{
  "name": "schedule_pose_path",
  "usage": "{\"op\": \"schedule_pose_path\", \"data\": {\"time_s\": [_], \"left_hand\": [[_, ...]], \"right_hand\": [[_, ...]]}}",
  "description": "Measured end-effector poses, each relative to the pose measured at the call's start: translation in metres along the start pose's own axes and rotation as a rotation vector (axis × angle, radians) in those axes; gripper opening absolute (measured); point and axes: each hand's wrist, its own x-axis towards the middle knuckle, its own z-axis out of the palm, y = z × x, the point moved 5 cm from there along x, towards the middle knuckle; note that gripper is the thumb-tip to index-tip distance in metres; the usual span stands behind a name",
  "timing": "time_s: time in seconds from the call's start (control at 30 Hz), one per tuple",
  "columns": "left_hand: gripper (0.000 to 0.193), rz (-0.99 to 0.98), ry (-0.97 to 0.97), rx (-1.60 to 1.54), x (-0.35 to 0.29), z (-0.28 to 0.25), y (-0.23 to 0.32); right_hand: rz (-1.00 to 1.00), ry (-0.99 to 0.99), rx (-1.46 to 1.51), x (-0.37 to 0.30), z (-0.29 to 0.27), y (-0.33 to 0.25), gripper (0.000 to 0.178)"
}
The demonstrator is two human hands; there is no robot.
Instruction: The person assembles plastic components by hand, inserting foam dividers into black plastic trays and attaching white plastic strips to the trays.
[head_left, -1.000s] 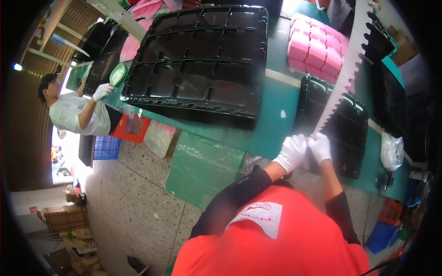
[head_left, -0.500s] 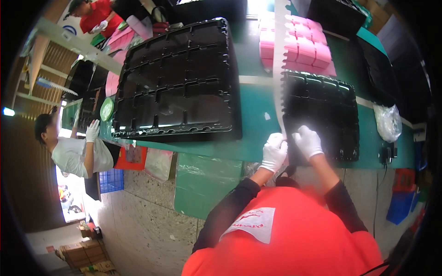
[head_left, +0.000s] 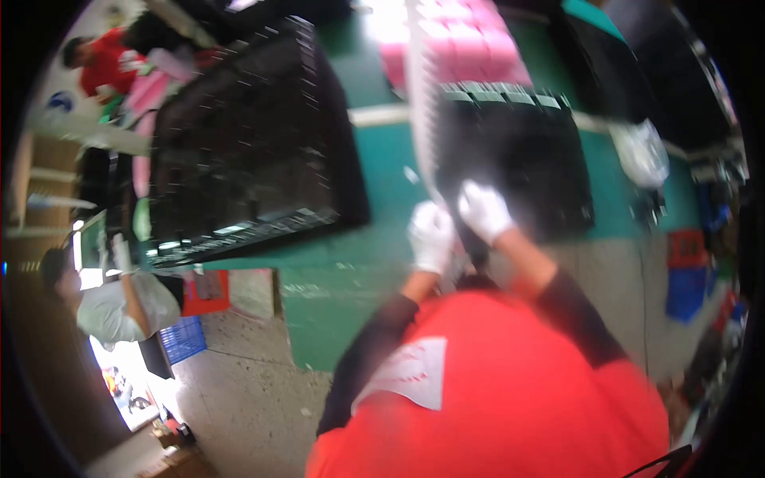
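A long white strip with a toothed edge runs down the view and narrows to my hands. My left hand, in a white glove, is closed at its lower end and seems to pinch it. Just to the right, my right hand, also gloved, has its fingers curled shut by the near left edge of a black plastic tray. Blur hides what is in those fingers. Behind the tray stand stacked pink foam blocks.
A large black compartment tray covers the left of the green table. A clear plastic bag lies to the right. One co-worker in white stands at the left, another in red at the far left. A blue crate sits on the floor.
The whole view has shifted and blurred, so the table things appear further left and higher. My hands stay close together at the strip's lower end; neither grip visibly changes.
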Motion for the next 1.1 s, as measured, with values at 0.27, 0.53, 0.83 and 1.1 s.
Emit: {"op": "schedule_pose_path", "data": {"time_s": [0.27,0.53,0.83,1.1], "left_hand": [[0.009,-0.268,0.005,-0.264,-0.004,0.011,-0.033],[0.017,-0.358,-0.135,-0.237,-0.011,0.012,-0.030],[0.018,-0.339,-0.120,-0.247,-0.013,0.011,-0.029],[0.019,-0.462,-0.114,-0.328,-0.010,0.003,-0.019]], "right_hand": [[0.104,-0.057,0.077,0.004,-0.025,0.048,0.023],[0.146,-0.089,0.039,-0.002,-0.025,0.010,0.024],[-0.030,-0.065,-0.169,-0.008,-0.003,-0.005,0.013],[-0.189,0.157,0.412,-0.008,-0.018,0.013,0.017]]}}
